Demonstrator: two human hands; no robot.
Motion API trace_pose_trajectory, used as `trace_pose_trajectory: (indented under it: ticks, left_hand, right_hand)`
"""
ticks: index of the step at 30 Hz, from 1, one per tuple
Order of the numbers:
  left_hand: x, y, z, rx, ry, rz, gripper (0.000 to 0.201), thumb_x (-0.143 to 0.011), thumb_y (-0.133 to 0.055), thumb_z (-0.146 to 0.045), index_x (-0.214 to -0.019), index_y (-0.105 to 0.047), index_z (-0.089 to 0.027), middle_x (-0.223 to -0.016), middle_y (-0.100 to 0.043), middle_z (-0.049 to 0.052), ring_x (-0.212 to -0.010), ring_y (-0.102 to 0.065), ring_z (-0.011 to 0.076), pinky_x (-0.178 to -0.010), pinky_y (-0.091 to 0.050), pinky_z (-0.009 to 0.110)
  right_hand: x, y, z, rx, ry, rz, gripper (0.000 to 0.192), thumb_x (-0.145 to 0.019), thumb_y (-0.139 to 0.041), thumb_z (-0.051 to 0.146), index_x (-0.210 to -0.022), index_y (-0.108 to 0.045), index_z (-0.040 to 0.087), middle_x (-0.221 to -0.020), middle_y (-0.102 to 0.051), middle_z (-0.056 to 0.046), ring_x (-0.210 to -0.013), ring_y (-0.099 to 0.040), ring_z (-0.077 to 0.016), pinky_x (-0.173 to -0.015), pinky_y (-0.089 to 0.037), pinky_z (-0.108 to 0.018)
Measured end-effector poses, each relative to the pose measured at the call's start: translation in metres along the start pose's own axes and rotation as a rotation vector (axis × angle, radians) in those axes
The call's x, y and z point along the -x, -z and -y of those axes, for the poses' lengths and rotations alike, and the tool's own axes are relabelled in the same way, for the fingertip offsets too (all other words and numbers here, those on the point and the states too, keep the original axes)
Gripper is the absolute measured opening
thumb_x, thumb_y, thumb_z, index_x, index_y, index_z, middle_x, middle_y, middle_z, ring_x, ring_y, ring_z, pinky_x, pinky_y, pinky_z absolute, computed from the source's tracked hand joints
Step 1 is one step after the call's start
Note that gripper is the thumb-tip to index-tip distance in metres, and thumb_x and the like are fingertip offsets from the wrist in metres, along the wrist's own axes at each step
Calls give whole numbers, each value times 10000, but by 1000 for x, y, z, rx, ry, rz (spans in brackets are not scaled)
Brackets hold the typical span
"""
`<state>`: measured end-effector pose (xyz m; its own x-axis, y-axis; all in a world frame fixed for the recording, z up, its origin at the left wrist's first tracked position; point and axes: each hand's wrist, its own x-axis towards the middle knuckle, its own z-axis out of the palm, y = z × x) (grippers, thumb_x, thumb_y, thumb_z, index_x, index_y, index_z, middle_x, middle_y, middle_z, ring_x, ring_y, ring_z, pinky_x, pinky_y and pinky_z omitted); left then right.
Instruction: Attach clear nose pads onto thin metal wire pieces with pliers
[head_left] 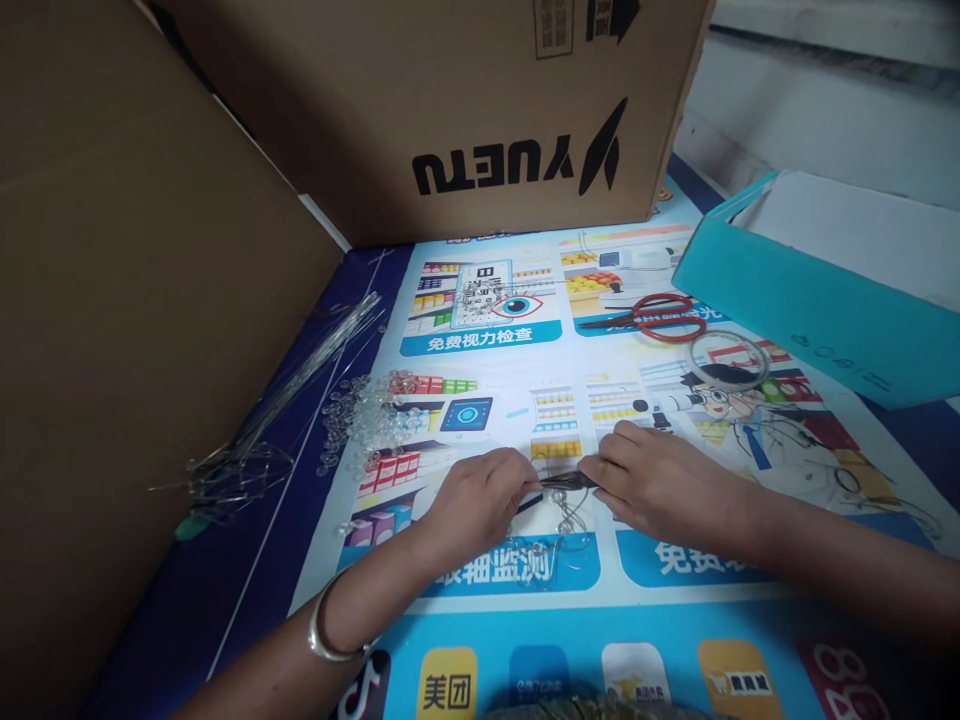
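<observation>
My right hand (649, 480) is closed on small dark pliers (568, 481), whose narrow jaws point toward my left hand. My left hand (484, 500) is closed in a pinch at the jaw tips, on what looks like thin wire. Its fingertips partly hide the spot. Below the jaws, a tangle of looped wire with clear beads (562, 515) spreads over the printed mat. To the left lies a pile of clear round beads (367, 415).
Red-handled scissors (667, 318) lie at the back right, beside a coil of wire (729, 360) and a teal box (832, 290). Long wires (307, 365) and a bent wire piece (240, 480) lie left. Cardboard (480, 110) stands behind.
</observation>
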<state>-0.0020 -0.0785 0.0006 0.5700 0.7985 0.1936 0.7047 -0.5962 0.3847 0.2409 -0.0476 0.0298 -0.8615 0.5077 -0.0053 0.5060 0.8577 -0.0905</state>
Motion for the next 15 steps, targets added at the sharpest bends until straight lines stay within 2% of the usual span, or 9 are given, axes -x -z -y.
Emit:
trace_pose_trajectory:
  ticks: [10, 15]
  left_hand:
    - [0, 0, 1, 26, -24, -14, 99, -868, -413, -141, -836, -504, -161, -776, -610, 36, -701, -568, 142, -613, -439, 253]
    - [-2, 4, 2, 135, -71, -17, 85, -876, -420, -154, -857, -502, -158, -808, -612, 47, -730, -560, 142, -627, -442, 255]
  right_hand:
    - [-2, 3, -2, -2, 7, 32, 265, -868, -442, 264, -1094, -543, 169, -896, -556, -89, -858, -466, -219, -690, -369, -325]
    - [-1, 0, -3, -32, -18, 37, 281, -886, -406, 285, -1113, -537, 184, -910, -553, -85, -869, -469, -224, -703, -380, -337]
